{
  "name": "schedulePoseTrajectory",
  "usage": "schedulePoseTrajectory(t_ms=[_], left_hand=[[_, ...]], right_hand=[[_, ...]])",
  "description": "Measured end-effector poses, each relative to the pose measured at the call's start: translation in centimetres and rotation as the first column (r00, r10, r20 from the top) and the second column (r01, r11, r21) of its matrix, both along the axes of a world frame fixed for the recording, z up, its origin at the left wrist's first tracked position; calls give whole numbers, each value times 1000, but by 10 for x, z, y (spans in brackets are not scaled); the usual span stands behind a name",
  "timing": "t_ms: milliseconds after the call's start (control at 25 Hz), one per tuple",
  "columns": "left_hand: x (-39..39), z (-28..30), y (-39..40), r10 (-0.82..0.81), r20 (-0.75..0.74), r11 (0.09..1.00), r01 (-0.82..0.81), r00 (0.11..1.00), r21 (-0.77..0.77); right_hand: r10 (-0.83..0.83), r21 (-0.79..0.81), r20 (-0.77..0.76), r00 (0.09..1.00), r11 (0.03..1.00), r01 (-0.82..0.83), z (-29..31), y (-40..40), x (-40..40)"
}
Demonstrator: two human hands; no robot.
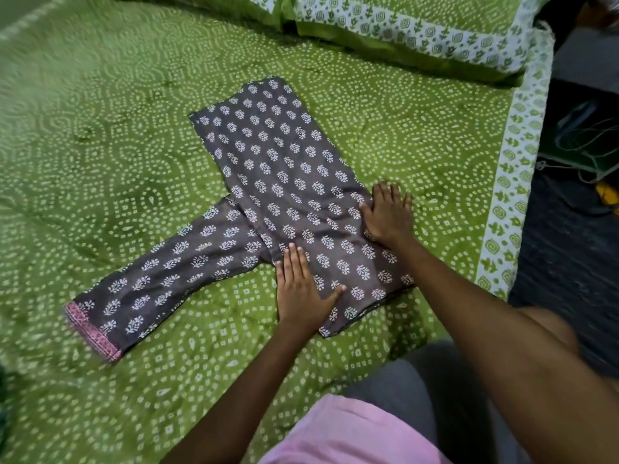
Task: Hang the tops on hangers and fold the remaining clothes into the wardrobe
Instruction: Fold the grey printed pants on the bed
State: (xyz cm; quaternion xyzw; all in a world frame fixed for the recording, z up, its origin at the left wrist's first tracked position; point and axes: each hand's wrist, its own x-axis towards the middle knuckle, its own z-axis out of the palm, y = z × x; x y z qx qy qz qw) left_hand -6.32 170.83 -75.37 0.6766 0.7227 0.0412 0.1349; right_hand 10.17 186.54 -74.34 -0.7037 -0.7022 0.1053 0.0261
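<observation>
A dark grey garment (278, 169) with a white leaf print lies flat on the green bedsheet (100, 128), partly folded. One long piece with a pink hem (92, 329) stretches out to the lower left. My left hand (301, 289) lies flat on the near part of the cloth, fingers straight. My right hand (388, 216) presses flat on the cloth's right edge, fingers spread.
Two green-and-white patterned pillows (402, 31) lie at the head of the bed, top right. The bed's bordered edge (512, 182) runs down the right side, with dark floor and cables (582, 139) beyond it. Pink and grey cloth (351, 430) covers my lap at the bottom.
</observation>
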Motion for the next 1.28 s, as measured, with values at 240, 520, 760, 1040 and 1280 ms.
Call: schedulePoseTrajectory(t_ms=[240, 520, 760, 1040, 1280], left_hand=[[-15, 0, 3, -77, 15, 977, 72, 997, 202], [2, 3, 19, -106, 13, 994, 107, 994, -10], [-9, 17, 40, -111, 170, 991, 97, 979, 89], [-59, 4, 106, 53, -15, 998, -53, 998, 27], [-69, 24, 149, 74, -126, 997, -73, 989, 12]], right_hand=[[-149, 121, -447, 882, 967, 225, 12, 36, -45], [77, 282, -333, 940, 959, 22, -5, 69, -30], [-177, 304, -312, 933, 912, 274, 15, 75, -55], [512, 52, -61, 857, 859, -510, -23, 42, -72], [410, 93, -265, 873, 912, -400, 19, 80, -113]])
